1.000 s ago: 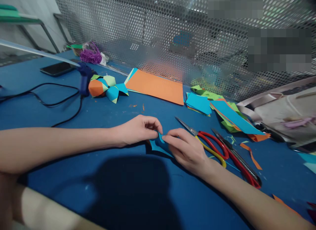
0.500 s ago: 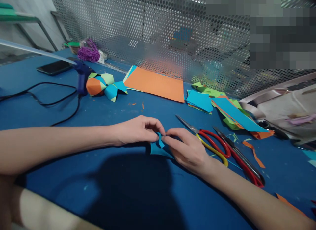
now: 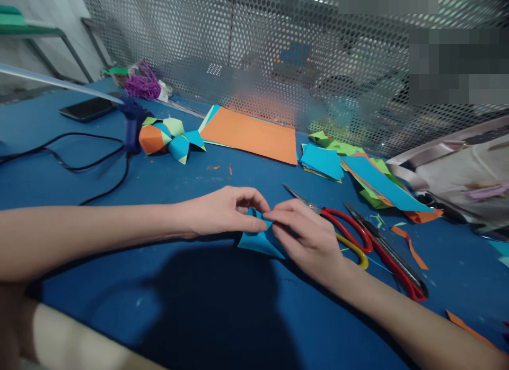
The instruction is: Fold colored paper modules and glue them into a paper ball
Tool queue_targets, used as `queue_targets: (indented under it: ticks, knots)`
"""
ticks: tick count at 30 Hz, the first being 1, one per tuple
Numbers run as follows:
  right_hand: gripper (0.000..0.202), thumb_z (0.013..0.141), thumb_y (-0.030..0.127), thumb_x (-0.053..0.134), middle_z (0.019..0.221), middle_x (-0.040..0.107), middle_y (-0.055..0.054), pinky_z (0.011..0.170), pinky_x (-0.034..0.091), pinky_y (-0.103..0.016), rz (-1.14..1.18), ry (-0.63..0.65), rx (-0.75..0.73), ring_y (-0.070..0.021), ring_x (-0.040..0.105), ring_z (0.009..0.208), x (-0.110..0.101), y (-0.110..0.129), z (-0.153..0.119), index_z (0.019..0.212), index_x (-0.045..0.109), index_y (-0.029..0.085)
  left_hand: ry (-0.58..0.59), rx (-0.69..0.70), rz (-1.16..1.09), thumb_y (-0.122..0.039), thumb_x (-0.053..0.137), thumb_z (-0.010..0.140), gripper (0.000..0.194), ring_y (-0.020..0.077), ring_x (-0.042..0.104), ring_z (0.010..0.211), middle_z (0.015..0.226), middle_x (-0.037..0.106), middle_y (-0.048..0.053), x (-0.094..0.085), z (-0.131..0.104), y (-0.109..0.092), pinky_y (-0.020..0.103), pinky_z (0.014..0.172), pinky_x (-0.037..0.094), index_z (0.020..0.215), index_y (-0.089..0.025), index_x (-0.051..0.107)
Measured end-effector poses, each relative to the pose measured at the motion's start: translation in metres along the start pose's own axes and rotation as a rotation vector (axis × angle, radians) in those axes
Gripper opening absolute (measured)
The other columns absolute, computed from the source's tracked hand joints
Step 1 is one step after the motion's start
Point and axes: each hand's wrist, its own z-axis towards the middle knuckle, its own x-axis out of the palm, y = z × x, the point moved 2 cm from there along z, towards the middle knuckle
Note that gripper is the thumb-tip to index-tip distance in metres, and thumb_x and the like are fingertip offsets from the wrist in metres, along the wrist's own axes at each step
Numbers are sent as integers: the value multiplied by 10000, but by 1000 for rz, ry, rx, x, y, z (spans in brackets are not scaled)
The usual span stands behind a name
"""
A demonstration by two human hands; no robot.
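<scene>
A small piece of blue paper (image 3: 260, 244) lies partly folded on the blue table, under the fingers of both hands. My left hand (image 3: 230, 208) reaches in from the left, its thumb and fingers closed on the paper's upper part. From the right, my right hand (image 3: 308, 235) pinches the same paper, its fingertips meeting those of the left. The fingers cover much of the paper's top edge. Just beyond the right hand lie scissors (image 3: 345, 229) with red and yellow handles, beside a red and black utility knife (image 3: 389, 256).
Orange sheets (image 3: 250, 134) lie against a perforated metal panel (image 3: 238, 52). Blue paper squares (image 3: 322, 162) and coloured scraps (image 3: 382, 179) are at right. Leftward sit a folded paper shape (image 3: 170, 137), a blue glue gun (image 3: 133, 123) with its cable, a phone (image 3: 89, 108) and purple twine (image 3: 143, 81).
The raised, curled blue strip between my fingertips is now pressed down or hidden by the left thumb. Both hands have shifted slightly, the left thumb moving right across the paper.
</scene>
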Motion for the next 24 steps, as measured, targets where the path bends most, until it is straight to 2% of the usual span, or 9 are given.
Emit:
queue_targets:
  ticks: [4, 8, 10, 16, 21, 24]
  knots:
    - [66, 811, 132, 591, 722, 608, 0, 597, 474, -236, 160, -60, 314, -113, 566, 643, 0, -4, 3, 803, 624, 188, -55, 21, -42, -303, 675, 682, 336, 99, 456, 676, 748, 495, -39, 0, 0, -1, 205, 571, 343, 980, -176, 586]
    - [29, 799, 198, 617, 677, 603, 21, 502, 446, -201, 295, -52, 471, -100, 548, 580, 5, -8, 0, 802, 645, 193, -119, -33, -172, -213, 609, 706, 191, 104, 515, 687, 764, 574, -19, 3, -3, -1, 217, 607, 389, 889, -163, 581]
    - [27, 794, 206, 622, 677, 606, 21, 499, 448, -200, 295, -68, 472, -100, 551, 579, 6, -7, 0, 801, 645, 194, -133, -72, -212, -206, 602, 703, 136, 100, 515, 642, 721, 590, -20, 4, -4, -1, 217, 589, 390, 830, -159, 589]
    - [60, 797, 155, 613, 742, 637, 3, 613, 487, -228, 122, -70, 270, -111, 570, 642, 2, 2, 3, 839, 620, 197, -140, -153, -170, -247, 656, 654, 120, 87, 466, 574, 601, 543, -41, 0, -3, -2, 202, 530, 351, 719, -152, 623]
    - [57, 809, 184, 608, 762, 641, -3, 622, 492, -233, 101, -52, 249, -118, 577, 655, 3, 1, 2, 861, 611, 208, -135, -82, -42, -243, 624, 671, 95, 90, 487, 566, 611, 581, -39, 0, -3, -5, 201, 537, 383, 697, -152, 628]
    - [80, 780, 215, 630, 748, 634, -4, 610, 492, -235, 145, -43, 322, -123, 575, 647, 3, 1, 1, 857, 613, 199, -172, -25, 73, -264, 605, 686, 111, 93, 470, 556, 591, 550, -42, 0, -4, -5, 196, 509, 365, 683, -153, 614]
